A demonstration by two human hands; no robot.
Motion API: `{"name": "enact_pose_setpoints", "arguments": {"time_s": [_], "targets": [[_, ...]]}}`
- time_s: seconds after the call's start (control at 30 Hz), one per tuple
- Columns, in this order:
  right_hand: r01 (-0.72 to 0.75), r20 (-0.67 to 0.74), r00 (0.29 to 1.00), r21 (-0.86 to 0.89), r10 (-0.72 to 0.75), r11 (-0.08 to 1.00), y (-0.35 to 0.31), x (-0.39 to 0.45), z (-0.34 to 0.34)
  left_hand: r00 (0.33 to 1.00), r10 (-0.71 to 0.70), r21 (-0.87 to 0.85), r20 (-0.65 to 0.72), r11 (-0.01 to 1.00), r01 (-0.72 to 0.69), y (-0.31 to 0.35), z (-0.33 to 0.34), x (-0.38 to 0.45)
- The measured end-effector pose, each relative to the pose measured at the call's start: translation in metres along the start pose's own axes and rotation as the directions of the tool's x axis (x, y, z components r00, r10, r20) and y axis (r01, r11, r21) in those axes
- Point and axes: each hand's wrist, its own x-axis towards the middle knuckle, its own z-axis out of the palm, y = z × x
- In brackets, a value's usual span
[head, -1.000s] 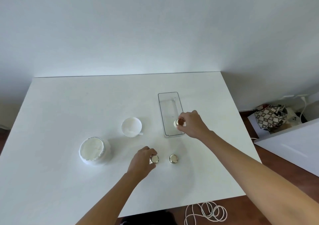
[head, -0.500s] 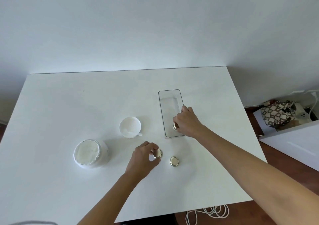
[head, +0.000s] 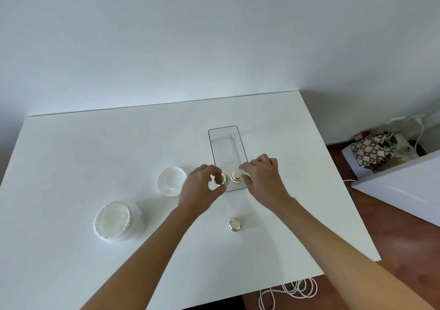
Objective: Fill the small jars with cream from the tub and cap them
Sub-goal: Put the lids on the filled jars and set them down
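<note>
White table [head: 95, 148] against pale wall [head: 214, 36], brown floor [head: 392, 226].

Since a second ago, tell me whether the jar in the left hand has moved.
Yes. The left hand has carried its capped jar up off the table, away from the lone jar, to the clear tray's near-left corner.

Three small jars carry glossy gold metallic caps [head: 234, 223]; the rectangular tray [head: 240, 143] is clear glossy plastic; the white surface [head: 95, 148] looks smooth and matt.

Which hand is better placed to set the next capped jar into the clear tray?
Left, probably: the left hand already grips a capped jar at the clear tray's near corner. The right hand is empty.
</note>
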Motion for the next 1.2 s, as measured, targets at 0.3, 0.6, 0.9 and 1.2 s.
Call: {"name": "enact_pose_setpoints", "arguments": {"time_s": [0.3,0.6,0.9,1.2], "targets": [[-0.126,0.040,0.992,0.294,0.120,0.948,-0.024,-0.094,0.023,0.982,0.092,0.449,0.163,0.880,-0.157,0.002,0.020,0.043],[-0.191,0.268,0.955,0.216,0.130,0.957,-0.028,-0.108,0.055,0.949,0.001,0.672,0.317,0.705,-0.226,0.006,0.037,0.055],[-0.203,0.268,0.954,0.235,0.137,0.951,-0.034,-0.106,0.068,0.942,-0.083,0.713,0.326,0.676,-0.187,0.008,0.044,0.058],[-0.215,0.211,0.966,0.318,0.152,0.923,-0.023,-0.095,0.062,0.985,-0.001,0.551,0.171,0.829,-0.095,0.007,0.032,0.033]]}}
